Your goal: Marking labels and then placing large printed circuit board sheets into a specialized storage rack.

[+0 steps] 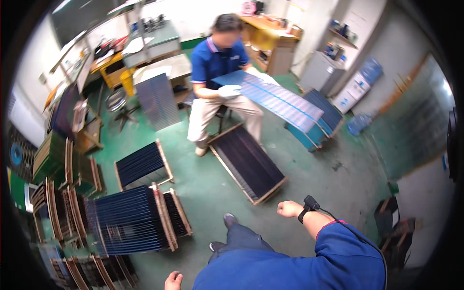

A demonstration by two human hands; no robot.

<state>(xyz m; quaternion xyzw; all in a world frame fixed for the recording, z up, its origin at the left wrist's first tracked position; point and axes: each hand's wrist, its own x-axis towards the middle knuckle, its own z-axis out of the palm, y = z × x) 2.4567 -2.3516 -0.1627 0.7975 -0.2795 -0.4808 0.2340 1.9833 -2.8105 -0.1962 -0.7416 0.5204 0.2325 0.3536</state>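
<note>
My right hand (290, 209) is held out in front of me over the floor, its fingers curled in and nothing seen in them. A black strap with a small cabled device (311, 203) sits on that wrist. Low at the picture's edge, my left hand (173, 281) shows only in part, fingers loosely curled, apart from everything around it. Nearest to my right hand is a wooden-framed rack (249, 162) filled with dark thin sheets. Beyond it a seated person (220, 63) in white gloves holds a long bluish striped panel (278, 99) across the lap.
A large rack of dark sheets (126, 220) stands at my left, with a smaller rack (143, 164) behind it. More blue-sided racks (316, 113) stand beside the person. A round stool (116, 101), workbenches (154, 43) and a water dispenser (355, 87) line the back. Dark boxes (394, 227) stand right.
</note>
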